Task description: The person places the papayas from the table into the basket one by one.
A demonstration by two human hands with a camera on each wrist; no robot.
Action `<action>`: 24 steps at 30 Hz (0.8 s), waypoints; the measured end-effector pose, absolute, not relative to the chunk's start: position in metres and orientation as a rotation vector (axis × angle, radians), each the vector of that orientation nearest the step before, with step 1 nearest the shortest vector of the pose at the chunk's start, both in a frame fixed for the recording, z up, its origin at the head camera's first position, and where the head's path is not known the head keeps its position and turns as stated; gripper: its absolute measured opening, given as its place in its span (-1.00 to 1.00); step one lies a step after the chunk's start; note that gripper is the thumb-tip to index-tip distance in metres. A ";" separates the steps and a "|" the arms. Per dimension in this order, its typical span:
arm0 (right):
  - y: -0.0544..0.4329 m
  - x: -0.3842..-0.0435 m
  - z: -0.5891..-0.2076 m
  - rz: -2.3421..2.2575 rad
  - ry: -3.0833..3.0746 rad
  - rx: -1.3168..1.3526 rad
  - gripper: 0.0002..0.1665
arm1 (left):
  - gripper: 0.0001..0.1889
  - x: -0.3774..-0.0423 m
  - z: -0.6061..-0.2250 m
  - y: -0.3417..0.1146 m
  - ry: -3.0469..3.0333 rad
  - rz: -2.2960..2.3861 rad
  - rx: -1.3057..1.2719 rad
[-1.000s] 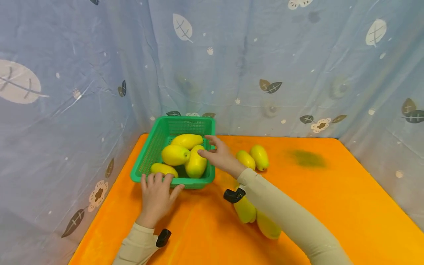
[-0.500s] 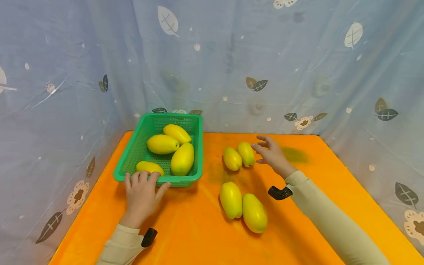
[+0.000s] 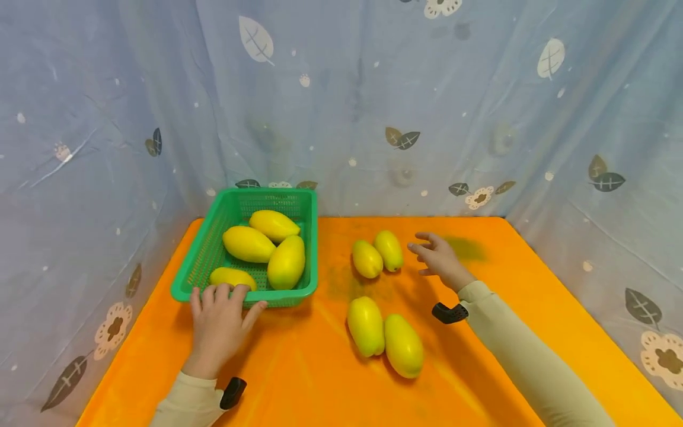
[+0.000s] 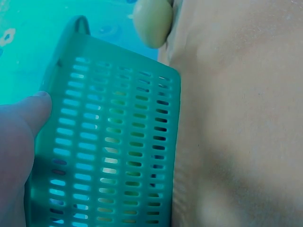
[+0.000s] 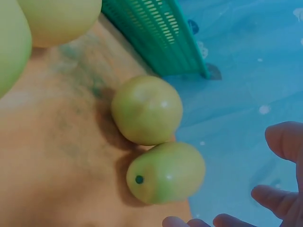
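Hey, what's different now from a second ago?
The right hand moved right, from over the green basket to beside the far pair of loose fruit. The basket's back fruit now lies more slanted. The left hand stayed on the basket's near rim.

An orange table (image 3: 309,373) bears a green basket (image 3: 283,298); also four mangoes (image 3: 366,327).

no text, label, brand or number can be read in any of the three views. the blue curtain (image 3: 331,124) carries only a printed pattern of leaves and flowers. on the green basket (image 3: 288,295) and on the yellow fruits (image 3: 404,346), no writing can be read. on the black wrist pieces (image 3: 450,313), any marking is too small to tell.
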State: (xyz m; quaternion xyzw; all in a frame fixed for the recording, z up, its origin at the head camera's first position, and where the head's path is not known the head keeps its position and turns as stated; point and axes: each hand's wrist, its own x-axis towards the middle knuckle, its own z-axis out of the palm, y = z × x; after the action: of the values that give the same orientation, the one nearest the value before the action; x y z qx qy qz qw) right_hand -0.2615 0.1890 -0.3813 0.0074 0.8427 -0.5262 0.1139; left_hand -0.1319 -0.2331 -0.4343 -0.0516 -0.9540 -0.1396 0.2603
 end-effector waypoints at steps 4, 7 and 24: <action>0.183 -0.276 -0.396 -1.505 2.456 0.042 -0.14 | -0.49 -0.131 -0.438 -0.233 -2.578 -0.351 -0.137; 0.181 -0.287 -0.404 -1.476 2.450 0.053 -0.15 | -0.49 -0.130 -0.440 -0.232 -2.575 -0.342 -0.139; 0.160 -0.324 -0.427 -1.376 2.497 -0.031 -0.09 | -0.50 -0.132 -0.439 -0.231 -2.502 -0.307 -0.141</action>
State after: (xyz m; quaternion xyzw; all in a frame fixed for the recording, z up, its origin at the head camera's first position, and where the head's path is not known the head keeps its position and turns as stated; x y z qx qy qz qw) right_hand -0.3237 0.1596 -0.4270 -0.0108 0.8666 -0.4774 0.1449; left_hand -0.1316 -0.2310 -0.4386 -0.0531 -0.9442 -0.1157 0.3037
